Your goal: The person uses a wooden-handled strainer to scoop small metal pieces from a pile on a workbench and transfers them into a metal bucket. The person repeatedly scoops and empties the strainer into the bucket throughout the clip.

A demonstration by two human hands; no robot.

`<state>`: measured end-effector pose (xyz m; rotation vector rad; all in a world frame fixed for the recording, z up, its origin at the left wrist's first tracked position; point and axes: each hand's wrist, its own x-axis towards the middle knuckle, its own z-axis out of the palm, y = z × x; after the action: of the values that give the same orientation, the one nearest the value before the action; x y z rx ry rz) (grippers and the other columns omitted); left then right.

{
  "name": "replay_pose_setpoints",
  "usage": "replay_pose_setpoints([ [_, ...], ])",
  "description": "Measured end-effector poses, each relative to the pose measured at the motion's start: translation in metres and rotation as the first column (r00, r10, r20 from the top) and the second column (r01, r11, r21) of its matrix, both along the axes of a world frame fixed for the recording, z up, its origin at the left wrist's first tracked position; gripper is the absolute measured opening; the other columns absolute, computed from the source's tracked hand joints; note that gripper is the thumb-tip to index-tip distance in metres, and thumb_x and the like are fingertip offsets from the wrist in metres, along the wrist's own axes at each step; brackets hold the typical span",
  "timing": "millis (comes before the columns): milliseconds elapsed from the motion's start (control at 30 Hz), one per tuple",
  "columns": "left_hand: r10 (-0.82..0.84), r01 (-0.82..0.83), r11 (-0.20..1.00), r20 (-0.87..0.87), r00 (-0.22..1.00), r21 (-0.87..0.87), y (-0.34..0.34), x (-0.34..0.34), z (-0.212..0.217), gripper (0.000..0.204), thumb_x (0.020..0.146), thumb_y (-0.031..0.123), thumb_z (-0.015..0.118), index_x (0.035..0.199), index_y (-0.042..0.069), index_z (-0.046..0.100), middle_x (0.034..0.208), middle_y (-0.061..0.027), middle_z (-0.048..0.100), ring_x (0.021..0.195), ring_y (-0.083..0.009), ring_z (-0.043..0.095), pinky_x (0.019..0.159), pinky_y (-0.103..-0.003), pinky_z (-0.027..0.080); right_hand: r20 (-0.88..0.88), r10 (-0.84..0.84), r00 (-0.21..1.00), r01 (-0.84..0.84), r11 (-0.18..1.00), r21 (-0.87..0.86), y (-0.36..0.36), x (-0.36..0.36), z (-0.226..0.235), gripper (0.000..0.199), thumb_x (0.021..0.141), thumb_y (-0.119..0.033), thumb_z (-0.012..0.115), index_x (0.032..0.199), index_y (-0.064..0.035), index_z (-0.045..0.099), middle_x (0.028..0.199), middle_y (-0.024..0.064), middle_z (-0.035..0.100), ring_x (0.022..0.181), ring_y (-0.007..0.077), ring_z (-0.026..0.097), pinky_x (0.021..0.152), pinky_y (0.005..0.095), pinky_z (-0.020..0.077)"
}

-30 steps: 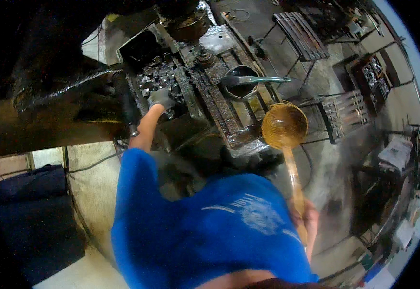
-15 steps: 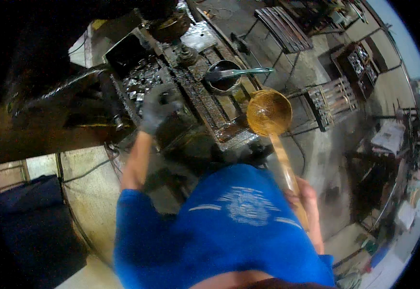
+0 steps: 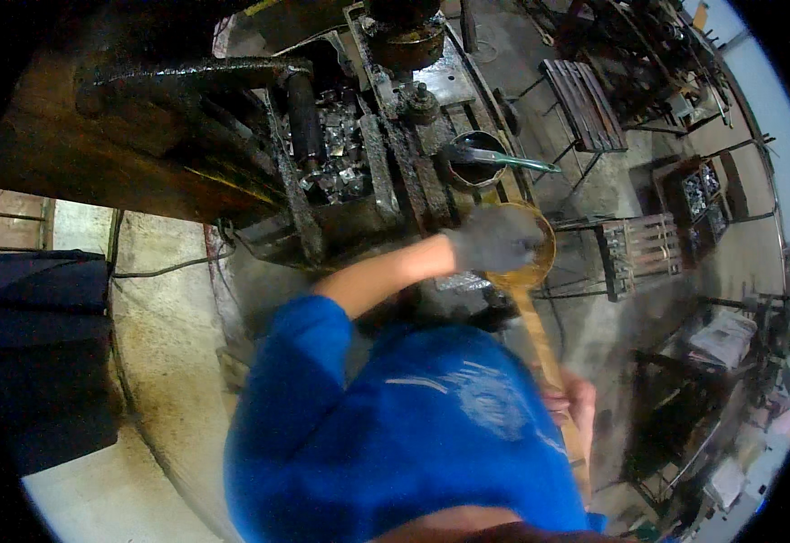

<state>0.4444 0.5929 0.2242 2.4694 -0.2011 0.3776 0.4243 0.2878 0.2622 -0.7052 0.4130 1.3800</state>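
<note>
My right hand (image 3: 579, 398) is wrapped round the wooden handle of a scoop with a round, yellow-brown, basket-like bowl (image 3: 547, 258). The handle runs up from beside my body to the machine's edge. My left hand (image 3: 502, 238), in a dark grey glove, reaches across into or just over that bowl. Its fingers are blurred, and whether they hold anything does not show. Just beyond, a brush with a green handle (image 3: 529, 164) lies across a dark round pot (image 3: 473, 184) on the machine bed.
Shiny metal scraps (image 3: 345, 167) fill a bin left of the greasy slotted bed (image 3: 404, 172). A heavy dark lever arm (image 3: 186, 75) juts in at the left. Slatted racks (image 3: 585, 104) and a cluttered bench (image 3: 694, 389) stand to the right.
My left hand has swung right, from beside the metal scraps to the scoop's bowl. My right hand keeps its hold on the handle. The view has shifted.
</note>
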Motion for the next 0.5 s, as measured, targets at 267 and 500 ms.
replay_pose_setpoints([
  [267,0.634,-0.559,0.77,-0.279,0.721,0.306,0.238,-0.085,-0.021,0.05,0.068,0.021,0.063,0.115,0.01,0.05,0.108,-0.0176,0.054,0.099,-0.032,0.052,0.082,-0.039,0.044,-0.013,-0.029,0.999,0.03,0.998,0.054,-0.002,0.003,-0.004,0.066,0.069,-0.028,0.068,0.118,0.0031,0.037,0.064,0.0011,0.037,0.045,0.0056,0.038,0.03,0.019,0.0309],
  [500,0.849,-0.323,0.485,-0.348,0.397,0.813,0.314,-0.066,-0.089,0.074,0.064,0.027,0.064,0.13,0.027,0.031,0.118,-0.0252,0.043,0.1,-0.0394,0.051,0.08,-0.045,0.045,-0.073,-0.027,0.997,0.034,0.995,0.098,0.002,0.008,-0.004,0.062,0.07,-0.024,0.066,0.118,0.0043,0.038,0.064,0.0031,0.038,0.044,0.0075,0.039,0.031,0.0204,0.0328],
])
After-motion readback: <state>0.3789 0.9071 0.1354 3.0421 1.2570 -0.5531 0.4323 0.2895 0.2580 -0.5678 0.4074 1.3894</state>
